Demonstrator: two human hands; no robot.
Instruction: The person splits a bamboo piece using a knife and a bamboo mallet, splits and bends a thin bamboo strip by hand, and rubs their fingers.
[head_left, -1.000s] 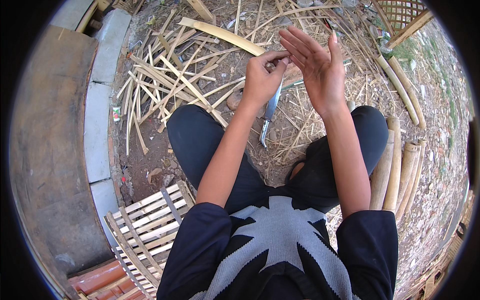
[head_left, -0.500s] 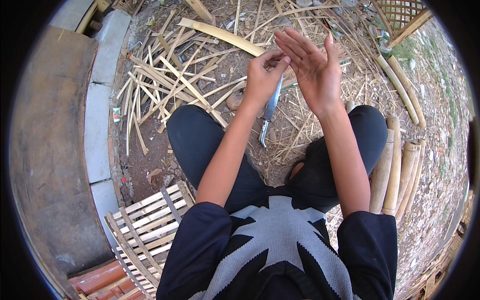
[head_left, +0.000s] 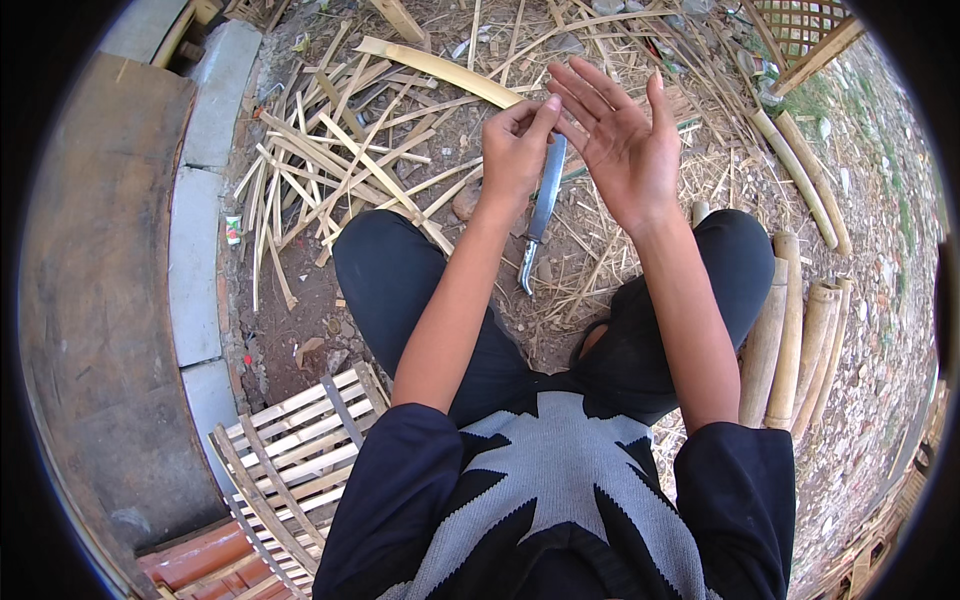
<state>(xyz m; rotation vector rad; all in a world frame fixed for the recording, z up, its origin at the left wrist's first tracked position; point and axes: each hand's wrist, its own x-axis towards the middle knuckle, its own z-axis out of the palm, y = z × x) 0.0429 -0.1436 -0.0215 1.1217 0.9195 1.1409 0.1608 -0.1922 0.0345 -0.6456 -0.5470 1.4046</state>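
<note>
Held palm up with its fingers stretched out, my right hand point(head_left: 628, 140) is open and holds nothing. My left hand point(head_left: 515, 148) is beside its little-finger edge, thumb and forefinger pressed together in a pinch. Whatever is between those fingertips, if anything, is too small to make out. Below and between the hands, a large knife point(head_left: 546, 195) lies on the ground, its handle toward me and its tip partly hidden by my hands. A wide split bamboo piece point(head_left: 440, 68) stretches from behind my left hand to the upper left.
Thin bamboo strips point(head_left: 345, 160) lie heaped at the left. Cut bamboo poles point(head_left: 785, 340) are by my right knee, with longer poles point(head_left: 800, 170) beyond. A slatted bamboo rack point(head_left: 290, 450) stands at lower left, near a concrete block edge point(head_left: 195, 265) and brown board point(head_left: 105, 300).
My left hand has shifted slightly left, and its fingertips have drawn back a little from the right palm. More of the knife blade shows. My right hand has barely moved.
</note>
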